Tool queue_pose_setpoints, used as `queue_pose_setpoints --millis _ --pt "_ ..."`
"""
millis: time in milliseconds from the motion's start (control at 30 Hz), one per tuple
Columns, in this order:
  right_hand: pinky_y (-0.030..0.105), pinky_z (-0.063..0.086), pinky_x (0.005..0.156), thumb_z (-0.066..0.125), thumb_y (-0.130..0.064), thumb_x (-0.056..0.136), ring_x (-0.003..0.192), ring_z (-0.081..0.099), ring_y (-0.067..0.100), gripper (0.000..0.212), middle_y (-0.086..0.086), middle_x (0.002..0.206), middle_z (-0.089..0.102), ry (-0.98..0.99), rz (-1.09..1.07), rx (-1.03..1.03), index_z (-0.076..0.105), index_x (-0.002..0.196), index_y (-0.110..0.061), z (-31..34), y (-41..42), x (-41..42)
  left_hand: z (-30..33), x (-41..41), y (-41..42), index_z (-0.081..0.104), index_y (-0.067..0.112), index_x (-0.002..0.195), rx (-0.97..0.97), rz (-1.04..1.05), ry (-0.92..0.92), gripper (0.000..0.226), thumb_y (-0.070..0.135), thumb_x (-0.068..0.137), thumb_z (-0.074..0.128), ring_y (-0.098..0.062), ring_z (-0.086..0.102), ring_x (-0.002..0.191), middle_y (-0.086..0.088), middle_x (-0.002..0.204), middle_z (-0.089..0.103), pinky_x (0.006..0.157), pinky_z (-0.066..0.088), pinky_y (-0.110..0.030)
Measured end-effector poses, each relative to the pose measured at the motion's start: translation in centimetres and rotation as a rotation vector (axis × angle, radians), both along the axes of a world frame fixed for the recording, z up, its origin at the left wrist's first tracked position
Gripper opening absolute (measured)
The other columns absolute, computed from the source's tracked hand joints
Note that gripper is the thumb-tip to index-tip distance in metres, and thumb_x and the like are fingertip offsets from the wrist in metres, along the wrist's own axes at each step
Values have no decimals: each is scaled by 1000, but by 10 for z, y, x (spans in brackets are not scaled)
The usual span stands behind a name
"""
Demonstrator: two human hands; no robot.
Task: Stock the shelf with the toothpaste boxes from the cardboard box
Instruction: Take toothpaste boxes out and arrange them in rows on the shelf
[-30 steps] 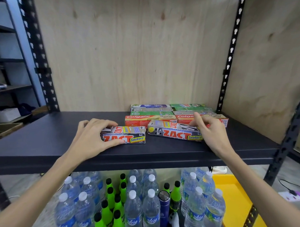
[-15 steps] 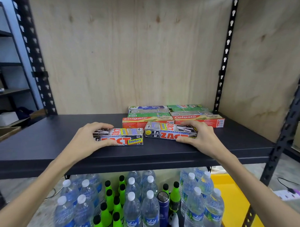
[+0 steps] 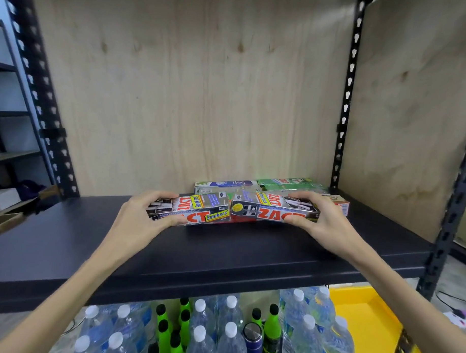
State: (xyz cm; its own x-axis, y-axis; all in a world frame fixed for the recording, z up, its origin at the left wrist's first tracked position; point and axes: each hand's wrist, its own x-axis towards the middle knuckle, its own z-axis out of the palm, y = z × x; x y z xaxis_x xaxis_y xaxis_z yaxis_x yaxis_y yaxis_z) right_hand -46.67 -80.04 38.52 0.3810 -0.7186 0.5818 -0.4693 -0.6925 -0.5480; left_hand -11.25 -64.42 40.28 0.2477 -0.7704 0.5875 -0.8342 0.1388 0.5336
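On a dark metal shelf (image 3: 223,258) backed by plywood, a person's left hand (image 3: 139,220) grips the left end of a silver-and-red Zact toothpaste box (image 3: 196,210), thumb in front and fingers curled over the top, while the right hand (image 3: 322,224) grips the right end of a second Zact toothpaste box (image 3: 270,209) the same way. Both boxes meet end to end, in front of a stack of green, white and red toothpaste boxes (image 3: 276,185). Below stand clear water bottles (image 3: 230,332) and green bottles (image 3: 271,325).
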Motion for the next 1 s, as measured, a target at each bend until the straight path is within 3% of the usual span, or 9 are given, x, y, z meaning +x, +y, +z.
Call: queue_pose_setpoints --millis 100,167,267,367,433,533,667,867,1000 --pt "34 31 104 75 -49 84 110 40 6 51 -18 116 56 47 -83 -19 59 130 -35 22 -18 -6 17 -8 -31 68 35 111 28 -20 29 44 45 71 85 6 63 94 21 105 69 77 48 -15" --pt "39 26 111 74 -49 84 108 39 6 48 -20 110 57 65 -120 -22 59 128 -36 34 -44 -11 24 -7 -62 69 35 107 44 -12 44 42 47 70 86 4 65 94 20 103 70 87 54 -28" --pt "39 21 114 74 -51 84 109 39 8 47 -18 109 57 134 -163 38 57 127 -41 47 -94 -13 33 -2 -118 66 44 99 75 57 -2 50 70 59 77 -5 65 101 24 104 70 97 49 -41" --pt "48 25 116 71 -68 78 122 47 14 56 -14 119 58 198 -152 101 56 127 -44 49 -149 -9 38 -3 -171 65 40 104 140 141 -135 40 60 72 78 -7 52 105 22 111 64 86 29 -25" --pt "51 34 114 71 -71 75 125 50 18 65 -7 129 58 221 -127 184 55 130 -40 46 -179 -4 31 0 -203 66 35 104 183 129 -135 39 58 74 78 -8 52 105 17 110 63 80 30 -14" --pt "55 28 115 63 -79 72 136 37 30 65 0 139 47 342 -150 218 47 129 -53 37 -210 8 20 13 -236 61 37 92 224 107 -149 55 80 58 64 -18 58 110 13 107 65 98 44 -37" --pt "45 22 110 61 -63 89 138 25 36 52 11 137 40 430 -260 116 46 138 -53 30 -231 24 14 11 -250 57 40 97 181 188 -252 47 73 65 67 -21 43 113 4 107 49 98 38 -39" --pt "41 35 107 74 -64 77 133 40 30 80 11 140 37 310 -389 99 44 137 -19 27 -221 30 11 2 -248 41 32 109 118 230 -166 61 59 70 79 -18 31 106 0 107 39 93 37 -37" --pt "46 31 107 65 -74 76 127 46 25 77 5 135 49 295 -420 -40 51 133 -24 27 -197 25 17 -10 -227 48 32 101 146 230 -181 50 62 72 76 -15 38 108 3 108 44 93 39 -37"
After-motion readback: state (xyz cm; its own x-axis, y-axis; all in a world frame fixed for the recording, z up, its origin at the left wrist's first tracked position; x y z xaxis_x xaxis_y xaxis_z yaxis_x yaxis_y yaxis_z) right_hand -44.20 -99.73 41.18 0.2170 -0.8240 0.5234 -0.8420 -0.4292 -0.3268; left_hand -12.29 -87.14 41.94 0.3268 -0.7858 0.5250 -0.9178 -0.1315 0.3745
